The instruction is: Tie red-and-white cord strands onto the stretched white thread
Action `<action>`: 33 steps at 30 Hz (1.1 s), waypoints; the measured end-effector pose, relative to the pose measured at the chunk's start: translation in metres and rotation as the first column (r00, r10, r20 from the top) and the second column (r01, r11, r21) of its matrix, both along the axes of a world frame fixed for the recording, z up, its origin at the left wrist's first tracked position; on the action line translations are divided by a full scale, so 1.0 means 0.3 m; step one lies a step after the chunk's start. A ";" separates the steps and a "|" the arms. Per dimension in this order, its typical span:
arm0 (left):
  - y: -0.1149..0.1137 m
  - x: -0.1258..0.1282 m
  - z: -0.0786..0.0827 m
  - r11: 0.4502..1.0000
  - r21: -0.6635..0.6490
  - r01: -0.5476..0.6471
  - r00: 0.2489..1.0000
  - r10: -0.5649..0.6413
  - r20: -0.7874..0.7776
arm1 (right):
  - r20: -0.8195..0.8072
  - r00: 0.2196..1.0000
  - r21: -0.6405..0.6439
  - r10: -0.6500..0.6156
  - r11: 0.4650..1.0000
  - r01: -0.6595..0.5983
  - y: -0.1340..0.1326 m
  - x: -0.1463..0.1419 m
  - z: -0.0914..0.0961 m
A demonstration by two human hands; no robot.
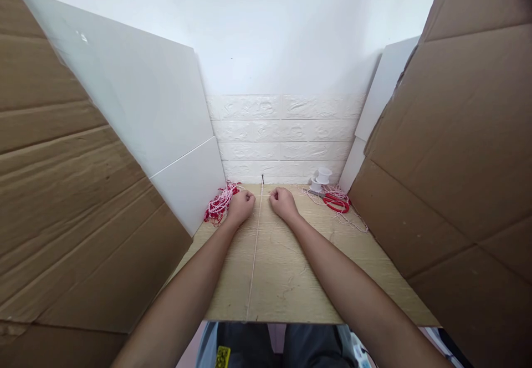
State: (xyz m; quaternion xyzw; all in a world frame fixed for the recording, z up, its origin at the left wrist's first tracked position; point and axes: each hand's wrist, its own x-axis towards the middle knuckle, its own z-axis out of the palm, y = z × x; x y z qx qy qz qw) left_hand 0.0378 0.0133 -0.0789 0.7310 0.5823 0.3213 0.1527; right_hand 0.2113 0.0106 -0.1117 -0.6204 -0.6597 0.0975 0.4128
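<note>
Resting curled left hand, right hand, string between, scissors nearby

A tabletop runs forward to the back wall, with cardboard sheets leaning in on both sides and a panel in front of the left sheet. A string lies down the middle of the tabletop, from the near edge to what may be a nail at the far edge. The left hand rests just left of the string, the right hand just right. A tangle of cord lies left of the left hand. Scissors lie to the right, with spools behind them
</note>
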 end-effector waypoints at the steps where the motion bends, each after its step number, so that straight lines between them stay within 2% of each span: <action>1: 0.000 0.000 0.002 1.000 0.004 -0.003 1.000 0.003 -0.001 | -0.017 1.000 -0.008 -0.007 1.000 0.007 0.002 0.002 0.001; 9: 0.001 -0.003 0.008 0.999 0.030 -0.021 1.000 0.021 -0.008 | -0.088 0.995 -0.045 -0.047 0.998 0.043 -0.006 0.006 0.014; 12: -0.001 -0.004 0.014 1.000 -0.011 -0.004 1.000 0.004 0.009 | -0.155 0.986 -0.066 -0.069 0.996 0.059 -0.016 0.004 0.027; 15: -0.004 -0.003 0.027 0.994 -0.088 0.062 0.997 -0.058 0.042 | -0.249 0.965 -0.122 -0.084 0.991 0.055 -0.015 0.009 0.042; 18: -0.004 0.003 0.044 0.986 -0.139 0.092 0.995 -0.085 0.060 | -0.317 0.947 -0.165 -0.047 0.986 -0.006 0.003 0.019 0.053; 23: 0.013 0.016 0.066 0.984 -0.147 0.098 0.994 -0.090 0.059 | -0.339 0.940 -0.198 0.030 0.975 -0.103 0.042 0.016 0.054; 29: 0.044 0.021 0.073 0.966 -0.202 0.162 0.976 -0.126 0.179 | -0.339 0.937 -0.094 0.084 0.988 -0.123 0.049 -0.009 0.057; 33: 0.057 0.028 0.054 0.968 -0.176 0.180 0.976 -0.152 0.158 | -0.271 0.953 -0.086 0.134 0.983 -0.162 0.042 -0.015 0.059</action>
